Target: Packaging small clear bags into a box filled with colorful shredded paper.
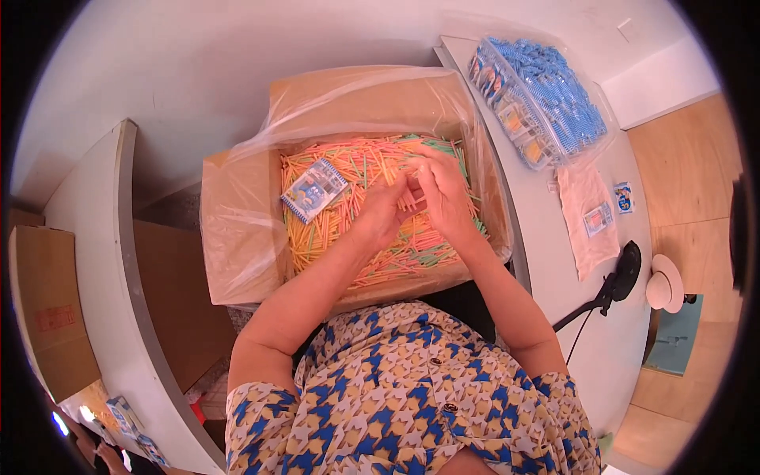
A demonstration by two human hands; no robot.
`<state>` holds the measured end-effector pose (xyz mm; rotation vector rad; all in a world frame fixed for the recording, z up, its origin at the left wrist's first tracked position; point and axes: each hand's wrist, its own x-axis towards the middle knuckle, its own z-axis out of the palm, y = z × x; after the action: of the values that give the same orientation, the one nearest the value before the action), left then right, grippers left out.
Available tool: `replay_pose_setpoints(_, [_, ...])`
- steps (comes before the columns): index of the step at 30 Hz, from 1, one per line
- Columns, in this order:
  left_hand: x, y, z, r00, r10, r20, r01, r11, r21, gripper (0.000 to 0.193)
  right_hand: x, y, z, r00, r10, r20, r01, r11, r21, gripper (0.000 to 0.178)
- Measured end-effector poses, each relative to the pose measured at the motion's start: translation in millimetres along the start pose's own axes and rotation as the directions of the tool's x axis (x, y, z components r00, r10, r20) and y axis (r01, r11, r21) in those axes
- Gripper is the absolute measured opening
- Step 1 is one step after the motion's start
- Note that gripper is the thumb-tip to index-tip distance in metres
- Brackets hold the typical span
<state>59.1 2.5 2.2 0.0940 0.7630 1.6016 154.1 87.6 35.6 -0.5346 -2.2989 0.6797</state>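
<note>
A large cardboard box lined with clear plastic stands before me, filled with thin pink, orange, yellow and green sticks. My left hand and my right hand meet above the heap, right of its middle. The left fingers are curled round a few sticks, partly hidden by the hand. Close against them, the right fingers are bent together at the same sticks; how many they grip cannot be made out. On the heap's left side lies a small flat blue-and-white packet with notched edges.
On the white table at right stands a clear plastic bin of blue striped pieces and small packets. Nearer lie a pale cloth, small packets and a black clamp-like stand. A white table and cardboard box are at left.
</note>
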Motion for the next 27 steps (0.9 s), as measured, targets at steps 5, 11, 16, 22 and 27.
replay_pose_setpoints(5, [-0.2,4.4,4.6,0.998,-0.058,0.03,0.05,0.973,0.224,0.022,-11.9,21.2,14.0,0.978,0.115,0.176,-0.087,0.983,-0.162,0.031])
replay_pose_setpoints(11, [4.6,-2.5,-6.8,0.972,-0.17,0.161,0.126,0.959,0.253,0.018,7.6,5.0,-26.8,0.869,0.232,0.437,-0.382,0.876,0.294,0.066])
replay_pose_setpoints(16, [7.2,-9.9,-11.3,0.97,-0.131,0.204,0.103,0.984,0.143,0.022,8.0,4.7,-34.5,0.804,-0.098,0.587,0.122,0.993,-0.001,0.091])
replay_pose_setpoints(22, [6.2,-8.0,-16.9,0.977,-0.126,0.171,0.081,0.965,0.249,0.025,-0.8,6.6,-21.3,0.842,-0.069,0.535,0.119,0.991,-0.06,0.078])
replay_pose_setpoints(27, [9.4,8.4,-14.9,1.0,0.022,-0.014,-0.015,0.93,0.368,0.02,-9.6,19.2,-34.9,0.946,0.07,0.317,-0.134,0.973,0.187,0.035])
